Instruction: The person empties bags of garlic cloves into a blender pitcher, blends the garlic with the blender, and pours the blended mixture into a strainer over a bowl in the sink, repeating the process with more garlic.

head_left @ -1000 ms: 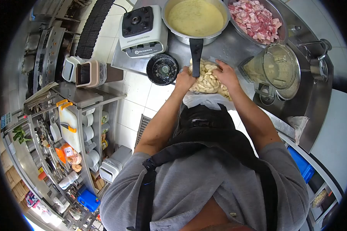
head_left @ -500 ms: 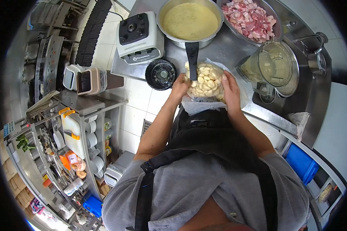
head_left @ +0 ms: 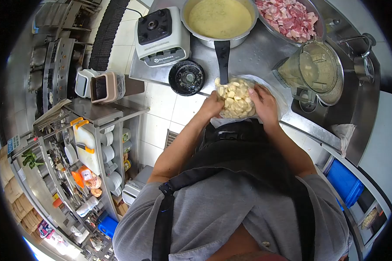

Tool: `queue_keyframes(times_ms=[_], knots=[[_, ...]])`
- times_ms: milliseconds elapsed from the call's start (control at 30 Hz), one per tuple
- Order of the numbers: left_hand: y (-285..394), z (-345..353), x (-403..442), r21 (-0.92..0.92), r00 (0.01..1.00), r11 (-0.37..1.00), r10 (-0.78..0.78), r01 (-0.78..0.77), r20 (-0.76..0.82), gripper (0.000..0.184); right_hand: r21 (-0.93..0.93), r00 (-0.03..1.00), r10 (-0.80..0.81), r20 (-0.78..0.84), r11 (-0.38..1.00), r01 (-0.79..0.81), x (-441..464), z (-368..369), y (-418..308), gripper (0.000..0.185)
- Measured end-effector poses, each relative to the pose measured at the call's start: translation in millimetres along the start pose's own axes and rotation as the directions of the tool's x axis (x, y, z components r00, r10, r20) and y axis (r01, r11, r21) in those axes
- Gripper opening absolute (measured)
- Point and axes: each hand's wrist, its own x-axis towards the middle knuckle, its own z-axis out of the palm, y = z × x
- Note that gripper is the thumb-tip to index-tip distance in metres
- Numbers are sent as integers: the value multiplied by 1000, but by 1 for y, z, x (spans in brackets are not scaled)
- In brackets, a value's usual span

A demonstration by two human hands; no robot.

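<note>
A clear plastic bag of pale peeled cloves [head_left: 236, 101] is held between my two hands at the steel counter's front edge. My left hand [head_left: 212, 105] grips its left side, with the fingers curled partly out of sight. On the right side, my right hand [head_left: 264, 103] presses round the bag. Just above the bag ends the black handle of a pot [head_left: 221, 21] with yellowish liquid. A black round lid [head_left: 187, 78] lies left of the bag.
A blender base [head_left: 161, 38] stands at the counter's back left. A bowl of cut raw meat [head_left: 287, 19] is at the back right. Nearer on the right, a blender jug [head_left: 304, 69] lies in a steel colander by the sink. Shelves with plates [head_left: 113, 180] stand at left.
The bag has been gathered up between my hands, and its cloves now form a compact bulge. My right hand has shifted from on top of the bag to its right side.
</note>
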Motion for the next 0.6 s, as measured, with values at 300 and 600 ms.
queue_keyframes(times_ms=[300,600], knots=[[10,15,-36,-73,999,997,29,-26,41,48,567,947,319,28,775,-278,-21,-14,18,59],[31,23,-41,60,982,981,182,-184,49,48,823,893,371,256,402,-402,-49,-24,17,48]])
